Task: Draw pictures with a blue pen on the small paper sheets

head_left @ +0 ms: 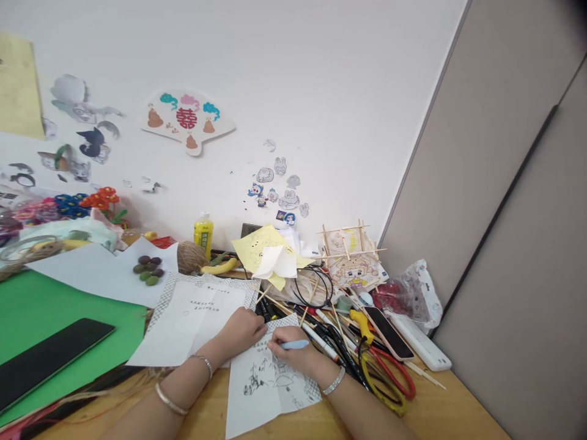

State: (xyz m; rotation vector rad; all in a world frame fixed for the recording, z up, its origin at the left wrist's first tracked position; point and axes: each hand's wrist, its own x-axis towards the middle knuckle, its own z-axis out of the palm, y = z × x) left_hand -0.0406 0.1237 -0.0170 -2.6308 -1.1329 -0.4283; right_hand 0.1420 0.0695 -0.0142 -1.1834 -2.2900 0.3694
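My right hand (291, 348) is closed around a light-blue pen (296, 344), its fingertips low over a white sheet (257, 403) with a cross-hatched border. Handwriting and dark sketches of plants cover part of that sheet. My left hand (241, 330) rests with fingers lowered on the inner edge of a second bordered sheet (178, 324), which carries a few handwritten lines. This second sheet lies to the left, slightly farther away. The pen's tip is hidden behind the fingers.
Markers (323, 342), scissors with a yellow handle (380, 391) and a phone (389, 333) crowd the right side. A stick frame (351, 250) stands behind. On the left lie a black slab (50, 360), green sheet (123, 324) and dark fruit (149, 269). A yellow bottle (203, 235) stands by the wall.
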